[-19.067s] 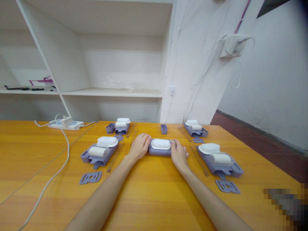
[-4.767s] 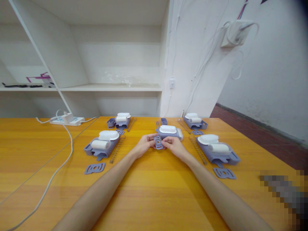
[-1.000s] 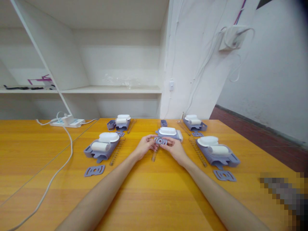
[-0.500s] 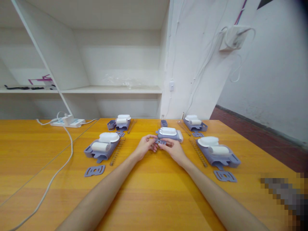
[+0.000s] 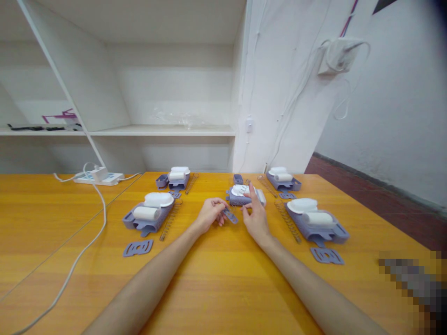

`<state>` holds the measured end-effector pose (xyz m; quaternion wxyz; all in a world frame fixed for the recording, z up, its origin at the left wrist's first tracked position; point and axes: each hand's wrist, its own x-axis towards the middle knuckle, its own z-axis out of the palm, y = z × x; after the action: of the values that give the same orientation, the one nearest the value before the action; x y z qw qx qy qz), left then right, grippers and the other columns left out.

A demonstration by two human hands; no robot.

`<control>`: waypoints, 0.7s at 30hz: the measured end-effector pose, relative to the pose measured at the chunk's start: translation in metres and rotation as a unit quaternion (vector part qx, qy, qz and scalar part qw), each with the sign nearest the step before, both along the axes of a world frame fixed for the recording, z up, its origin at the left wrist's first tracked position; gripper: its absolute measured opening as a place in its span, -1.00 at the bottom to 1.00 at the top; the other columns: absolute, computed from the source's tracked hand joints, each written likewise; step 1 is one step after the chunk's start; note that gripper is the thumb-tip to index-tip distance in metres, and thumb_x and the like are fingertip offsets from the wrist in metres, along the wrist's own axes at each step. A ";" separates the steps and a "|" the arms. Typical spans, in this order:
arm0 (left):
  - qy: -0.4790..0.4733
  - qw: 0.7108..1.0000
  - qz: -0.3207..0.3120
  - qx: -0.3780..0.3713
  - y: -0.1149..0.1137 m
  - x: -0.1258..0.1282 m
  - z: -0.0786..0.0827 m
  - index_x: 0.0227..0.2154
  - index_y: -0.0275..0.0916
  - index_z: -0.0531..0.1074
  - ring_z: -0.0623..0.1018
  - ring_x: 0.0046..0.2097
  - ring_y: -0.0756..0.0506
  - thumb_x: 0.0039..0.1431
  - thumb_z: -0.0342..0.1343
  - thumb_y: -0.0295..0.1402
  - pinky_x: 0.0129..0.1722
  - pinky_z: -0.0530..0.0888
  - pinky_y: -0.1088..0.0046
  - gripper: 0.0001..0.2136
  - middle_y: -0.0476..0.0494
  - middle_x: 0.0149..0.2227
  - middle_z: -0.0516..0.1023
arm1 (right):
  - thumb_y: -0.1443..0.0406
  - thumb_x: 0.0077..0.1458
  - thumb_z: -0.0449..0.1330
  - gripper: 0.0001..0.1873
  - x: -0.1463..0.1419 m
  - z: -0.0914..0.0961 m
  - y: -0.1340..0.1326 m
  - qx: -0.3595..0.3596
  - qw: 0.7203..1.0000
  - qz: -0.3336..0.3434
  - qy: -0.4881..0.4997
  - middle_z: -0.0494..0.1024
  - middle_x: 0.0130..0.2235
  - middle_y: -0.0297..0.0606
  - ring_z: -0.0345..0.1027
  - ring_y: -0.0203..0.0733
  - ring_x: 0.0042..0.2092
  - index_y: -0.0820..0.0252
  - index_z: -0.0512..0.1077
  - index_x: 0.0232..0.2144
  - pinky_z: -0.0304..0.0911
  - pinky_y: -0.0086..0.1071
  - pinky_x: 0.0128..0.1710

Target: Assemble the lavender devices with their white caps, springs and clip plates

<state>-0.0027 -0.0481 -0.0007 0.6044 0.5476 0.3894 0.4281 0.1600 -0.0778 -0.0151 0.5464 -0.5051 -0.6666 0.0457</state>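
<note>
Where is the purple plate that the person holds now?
Head view, centre: the purple plate is in the left hand, beside the right hand, just before the middle purple tray.

Both bare forearms come in from the bottom of the view and converge, wrists low. Left hand [image 5: 208,215] sits just left of the small purple plate [image 5: 231,215], palm turned inward. Its thumb and fingertips have a pinch grip on the plate's left end, other fingers curled. Right hand [image 5: 255,217] is just right of the plate, not touching it, palm facing left. Index finger [image 5: 252,190] sticks straight up, thumb tucked against the curled fingers. Can't tell if they pinch anything.
</note>
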 end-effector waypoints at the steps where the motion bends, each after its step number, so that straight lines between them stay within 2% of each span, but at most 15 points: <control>1: 0.012 1.000 -0.016 0.001 0.000 0.000 0.000 -0.42 -0.34 0.37 0.33 -0.76 0.04 -0.08 0.09 -0.31 -0.79 0.27 0.60 -0.81 -0.05 -0.69 0.43 | 0.47 0.00 0.00 -0.26 0.000 -0.001 0.000 0.021 0.999 -0.018 -0.021 0.36 -0.03 -0.18 0.37 -0.26 -0.33 0.01 -0.08 0.21 0.30 -0.26 -0.16; 6: 0.007 1.000 -0.021 -0.006 0.002 -0.001 -0.001 -0.40 -0.35 0.38 0.35 -0.75 0.03 -0.06 0.08 -0.31 -0.78 0.29 0.59 -0.80 -0.07 -0.68 0.44 | 0.44 0.08 -0.01 -0.23 0.005 -0.003 0.000 0.105 0.987 -0.094 -0.080 0.19 0.10 -0.03 0.37 -0.18 -0.24 -0.01 -0.28 0.23 0.28 -0.15 -0.13; 8: -0.006 1.000 -0.026 -0.008 0.004 -0.003 -0.003 -0.40 -0.35 0.38 0.36 -0.74 0.03 -0.07 0.08 -0.32 -0.77 0.31 0.58 -0.81 -0.07 -0.67 0.45 | 0.43 0.09 0.01 -0.24 0.007 -0.001 -0.001 0.128 0.977 -0.121 -0.119 0.19 0.11 -0.03 0.36 -0.15 -0.18 -0.01 -0.26 0.23 0.22 -0.10 -0.08; 12: -0.011 0.997 -0.078 0.000 0.005 -0.007 -0.005 -0.42 -0.35 0.39 0.37 -0.73 0.03 -0.06 0.10 -0.28 -0.76 0.31 0.58 -0.79 -0.08 -0.64 0.47 | 0.42 0.11 0.02 -0.45 0.007 0.007 -0.004 0.104 0.966 -0.138 -0.192 0.36 0.02 -0.13 0.26 -0.11 0.00 0.04 0.08 0.15 0.05 -0.13 0.02; 14: -0.001 0.994 -0.113 0.007 0.004 -0.009 -0.003 -0.39 -0.36 0.40 0.34 -0.75 0.05 -0.04 0.10 -0.23 -0.78 0.27 0.60 -0.75 -0.06 -0.66 0.44 | 0.39 0.13 0.01 -0.59 0.008 0.008 -0.004 0.077 0.970 -0.138 -0.187 0.45 -0.07 -0.17 0.28 -0.12 -0.03 0.09 0.26 0.05 0.05 -0.18 -0.01; 16: 0.011 0.992 -0.122 0.015 0.005 -0.011 -0.001 -0.33 -0.35 0.41 0.28 -0.78 0.07 0.01 0.06 -0.14 -0.81 0.19 0.62 -0.67 0.00 -0.72 0.38 | 0.34 0.13 0.03 -0.68 0.010 0.008 -0.002 0.054 0.976 -0.143 -0.158 0.50 -0.16 -0.18 0.34 -0.13 -0.13 0.13 0.36 -0.05 0.09 -0.22 -0.08; 18: 0.027 0.995 -0.091 0.036 0.009 -0.011 0.002 -0.27 -0.32 0.40 0.21 -0.80 0.09 0.05 -0.02 -0.04 -0.83 0.12 0.63 -0.59 0.07 -0.75 0.31 | 0.27 0.13 0.04 -0.70 0.012 0.006 0.000 0.024 0.983 -0.141 -0.119 0.54 -0.25 -0.21 0.38 -0.16 -0.27 0.15 0.40 -0.09 0.14 -0.28 -0.19; 21: 0.106 0.988 0.032 0.110 0.023 -0.011 0.005 -0.29 -0.28 0.35 0.17 -0.79 0.11 0.05 -0.06 0.04 -0.81 0.09 0.63 -0.56 0.13 -0.74 0.25 | 0.17 0.14 0.03 -0.67 0.015 0.005 0.001 -0.019 0.988 -0.131 -0.075 0.54 -0.41 -0.27 0.37 -0.18 -0.40 0.14 0.41 -0.10 0.17 -0.36 -0.34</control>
<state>-0.0135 -0.0249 0.0042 0.4817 0.6402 0.4193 0.4270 0.1753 -0.0769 -0.0106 0.4862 -0.6000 -0.6332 -0.0519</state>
